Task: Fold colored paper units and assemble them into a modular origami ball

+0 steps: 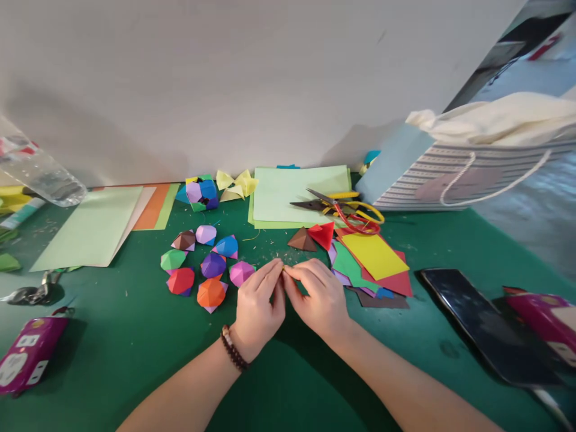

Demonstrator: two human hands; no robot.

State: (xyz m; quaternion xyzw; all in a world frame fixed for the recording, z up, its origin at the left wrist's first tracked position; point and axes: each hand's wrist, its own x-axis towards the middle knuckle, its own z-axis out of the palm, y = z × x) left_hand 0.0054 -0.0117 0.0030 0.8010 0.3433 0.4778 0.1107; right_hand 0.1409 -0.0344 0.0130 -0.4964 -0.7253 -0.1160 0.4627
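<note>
My left hand [262,300] and my right hand [318,295] meet fingertip to fingertip over the green table. Both are pinched on one tiny yellowish bit, too small to name. Left of my left hand lie several folded paper pieces, among them an orange one [211,293], a magenta one [242,273] and a red one [180,281]. Just beyond my right hand stand a brown paper pyramid [302,240] and a red folded piece [322,234]. Beside that hand lies a stack of coloured paper topped by a yellow sheet [375,255].
Scissors [360,219] and pliers [315,206] lie on pale green sheets [288,192] at the back. A phone [481,324] and a striped paper bag [477,174] are at right. A plastic bottle [49,171] leans at left, near more sheets [90,228].
</note>
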